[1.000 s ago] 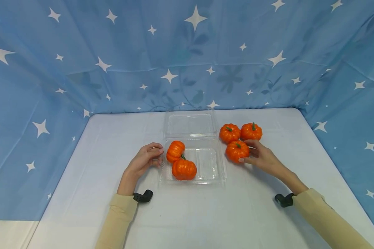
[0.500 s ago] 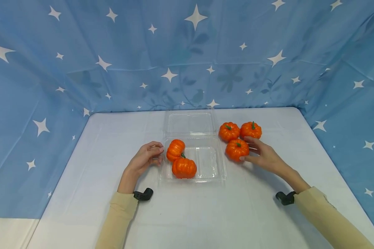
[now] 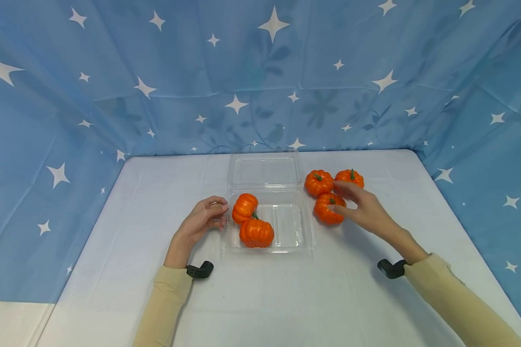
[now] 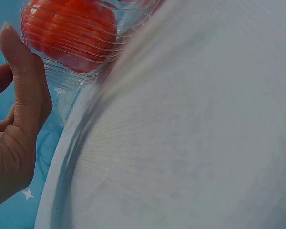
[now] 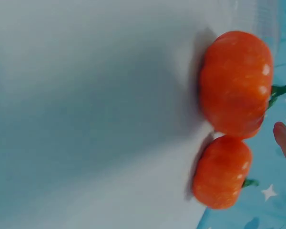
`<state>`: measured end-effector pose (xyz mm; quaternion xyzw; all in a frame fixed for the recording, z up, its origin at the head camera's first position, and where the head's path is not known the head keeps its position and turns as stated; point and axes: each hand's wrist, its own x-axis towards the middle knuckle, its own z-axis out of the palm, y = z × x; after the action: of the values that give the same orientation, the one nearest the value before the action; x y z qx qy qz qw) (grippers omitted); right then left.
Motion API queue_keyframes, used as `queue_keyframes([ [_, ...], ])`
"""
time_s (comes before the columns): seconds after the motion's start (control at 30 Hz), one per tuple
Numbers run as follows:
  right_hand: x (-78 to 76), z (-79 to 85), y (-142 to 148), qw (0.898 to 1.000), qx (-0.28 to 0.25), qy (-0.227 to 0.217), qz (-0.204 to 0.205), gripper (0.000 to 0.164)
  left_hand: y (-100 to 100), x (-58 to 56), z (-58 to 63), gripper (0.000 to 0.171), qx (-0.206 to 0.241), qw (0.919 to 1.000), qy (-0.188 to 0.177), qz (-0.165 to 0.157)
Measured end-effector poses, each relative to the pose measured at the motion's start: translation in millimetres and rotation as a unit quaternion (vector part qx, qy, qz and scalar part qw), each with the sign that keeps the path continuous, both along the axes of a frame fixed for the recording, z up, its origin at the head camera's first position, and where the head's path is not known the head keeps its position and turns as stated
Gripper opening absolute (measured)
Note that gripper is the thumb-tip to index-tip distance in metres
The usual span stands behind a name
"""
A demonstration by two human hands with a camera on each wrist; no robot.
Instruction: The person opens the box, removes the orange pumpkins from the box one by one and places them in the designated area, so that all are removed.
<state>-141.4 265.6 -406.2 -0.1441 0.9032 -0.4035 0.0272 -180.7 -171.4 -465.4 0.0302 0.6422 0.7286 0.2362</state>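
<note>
A clear plastic clamshell box (image 3: 288, 226) lies open, its lid (image 3: 267, 172) folded back. Two small orange pumpkins (image 3: 256, 234) lie on their sides in its left half. My left hand (image 3: 201, 219) is at the box's left wall, fingers loosely bent, holding nothing; in the left wrist view its fingertips are right by the ribbed wall. To the right of the box, three more pumpkins stand stem up: a front one (image 3: 327, 212), a back left one (image 3: 319, 183) and a back right one (image 3: 350, 177). My right hand (image 3: 366, 212) hovers over the front pumpkin, thumb and fingers spread apart.
White cloth covers the table (image 3: 260, 303). A blue curtain (image 3: 178, 77) with white stars hangs behind it and at both sides. Each wrist wears a black camera (image 3: 199, 270).
My right hand has risen off the front pumpkin's side and shifted left over it, its fingers parted from it. My left hand, the box and the pumpkins stay put.
</note>
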Motion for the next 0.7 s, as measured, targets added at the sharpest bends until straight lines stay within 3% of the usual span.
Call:
queue_keyframes([
  [0.37, -5.6, 14.1, -35.9, 0.998, -0.053, -0.031, 0.016, 0.059, -0.6, 1.1, 1.0, 0.030, 0.004, 1.0000, -0.006, 0.003],
  [0.7, -13.9, 24.7, -67.9, 0.998, -0.030, -0.033, 0.047, 0.062, -0.8, 1.2, 2.6, 0.026, 0.005, 1.0000, -0.004, -0.002],
])
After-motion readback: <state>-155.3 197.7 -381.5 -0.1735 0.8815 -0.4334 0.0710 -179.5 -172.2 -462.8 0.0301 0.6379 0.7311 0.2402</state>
